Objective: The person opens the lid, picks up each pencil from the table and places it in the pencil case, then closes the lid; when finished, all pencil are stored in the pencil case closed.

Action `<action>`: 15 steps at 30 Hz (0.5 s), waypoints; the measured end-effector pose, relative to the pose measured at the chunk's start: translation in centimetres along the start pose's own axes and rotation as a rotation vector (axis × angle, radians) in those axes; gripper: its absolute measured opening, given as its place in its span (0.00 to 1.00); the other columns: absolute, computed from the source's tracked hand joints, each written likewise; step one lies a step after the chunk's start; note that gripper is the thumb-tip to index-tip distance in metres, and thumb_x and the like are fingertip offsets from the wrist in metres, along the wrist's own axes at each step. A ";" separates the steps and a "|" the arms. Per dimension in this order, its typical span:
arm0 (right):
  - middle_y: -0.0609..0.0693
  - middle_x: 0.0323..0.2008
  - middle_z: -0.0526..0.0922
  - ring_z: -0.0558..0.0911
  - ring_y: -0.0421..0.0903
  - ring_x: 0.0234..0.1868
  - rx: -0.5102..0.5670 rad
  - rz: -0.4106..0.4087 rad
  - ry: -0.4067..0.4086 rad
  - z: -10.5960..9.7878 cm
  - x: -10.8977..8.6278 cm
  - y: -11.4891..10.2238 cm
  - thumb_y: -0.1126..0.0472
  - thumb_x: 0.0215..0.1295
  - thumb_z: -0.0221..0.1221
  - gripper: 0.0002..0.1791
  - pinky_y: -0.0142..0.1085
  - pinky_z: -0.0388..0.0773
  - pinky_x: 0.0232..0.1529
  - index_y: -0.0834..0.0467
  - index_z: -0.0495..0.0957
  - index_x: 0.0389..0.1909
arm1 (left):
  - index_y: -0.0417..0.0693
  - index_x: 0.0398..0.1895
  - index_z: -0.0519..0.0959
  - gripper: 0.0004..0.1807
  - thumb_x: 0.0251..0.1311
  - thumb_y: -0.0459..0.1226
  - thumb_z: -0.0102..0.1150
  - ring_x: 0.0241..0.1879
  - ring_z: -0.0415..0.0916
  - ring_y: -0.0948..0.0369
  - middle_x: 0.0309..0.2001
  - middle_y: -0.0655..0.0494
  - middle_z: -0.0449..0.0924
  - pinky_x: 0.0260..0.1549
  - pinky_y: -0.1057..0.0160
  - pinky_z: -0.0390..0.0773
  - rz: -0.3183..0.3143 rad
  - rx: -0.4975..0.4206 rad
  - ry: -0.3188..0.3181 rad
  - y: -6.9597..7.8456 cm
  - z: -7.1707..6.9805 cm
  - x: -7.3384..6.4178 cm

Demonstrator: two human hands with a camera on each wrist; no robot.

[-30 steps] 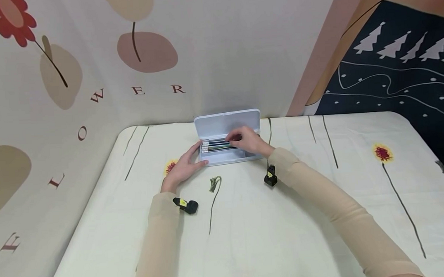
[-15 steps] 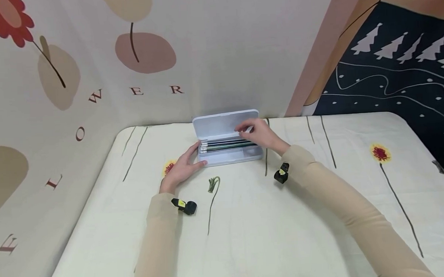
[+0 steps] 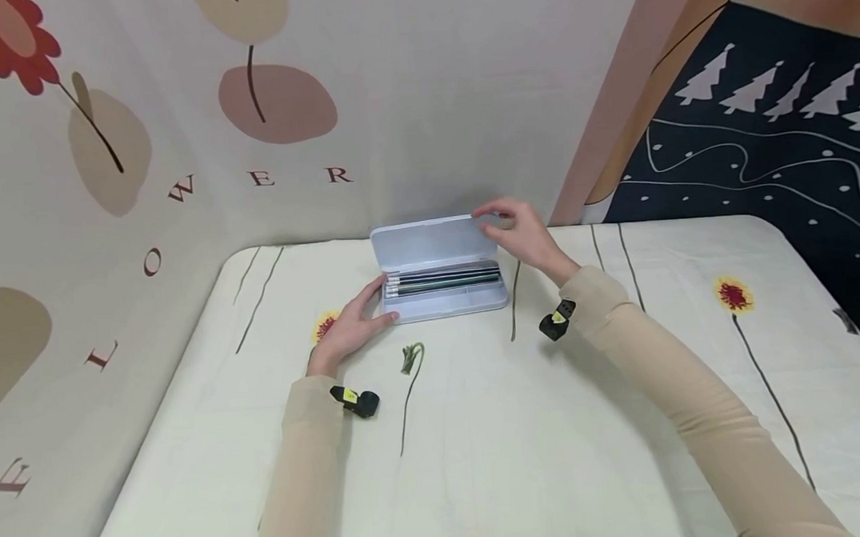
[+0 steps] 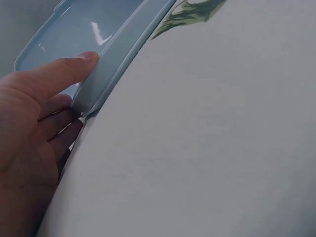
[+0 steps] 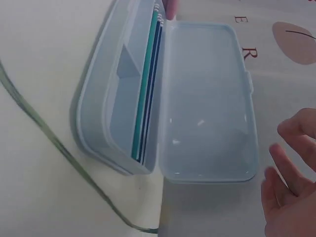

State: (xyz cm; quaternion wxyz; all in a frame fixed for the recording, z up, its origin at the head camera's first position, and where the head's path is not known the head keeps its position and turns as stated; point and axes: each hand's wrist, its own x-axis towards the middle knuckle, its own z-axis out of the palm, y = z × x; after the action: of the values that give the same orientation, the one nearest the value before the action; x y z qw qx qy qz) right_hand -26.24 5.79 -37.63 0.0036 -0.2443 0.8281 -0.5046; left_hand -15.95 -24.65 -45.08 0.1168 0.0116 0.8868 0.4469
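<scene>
A pale blue pencil case (image 3: 442,306) lies with its lid (image 3: 429,244) raised at the back of the table. Several dark and green pencils (image 3: 445,281) lie side by side in its rear compartment, eraser ends to the left. My left hand (image 3: 348,330) holds the case's left end; in the left wrist view the thumb (image 4: 81,66) lies over the rim and the fingers curl round the end wall. My right hand (image 3: 525,234) is beside the lid's upper right corner, fingers bent and spread apart. In the right wrist view a gap shows between that hand (image 5: 296,173) and the lid (image 5: 210,108).
A white cloth (image 3: 480,426) with printed flowers and stems covers the table. A fabric wall (image 3: 430,100) with printed letters rises right behind the case. At the right hangs a dark cloth (image 3: 756,150) with printed white trees.
My right hand has moved from the pencils up and right to the lid's corner, uncovering the pencils' right ends. My left hand has stayed on the case's left end.
</scene>
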 end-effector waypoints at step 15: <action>0.60 0.67 0.63 0.62 0.54 0.67 -0.008 -0.031 -0.006 1.6 -1.9 2.5 0.69 0.65 0.56 0.29 0.46 0.61 0.67 0.64 0.64 0.68 | 0.52 0.77 0.51 0.46 0.59 0.44 0.66 0.73 0.45 0.50 0.74 0.48 0.53 0.70 0.47 0.46 0.005 -0.011 0.068 0.1 0.2 -0.2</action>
State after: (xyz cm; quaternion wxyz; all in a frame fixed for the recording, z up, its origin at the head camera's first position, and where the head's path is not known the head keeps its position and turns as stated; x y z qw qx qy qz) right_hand -25.14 6.19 -40.92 -0.0028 -0.2587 0.8262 -0.5005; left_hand -15.73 -24.44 -45.08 0.0853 -0.0020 0.8879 0.4521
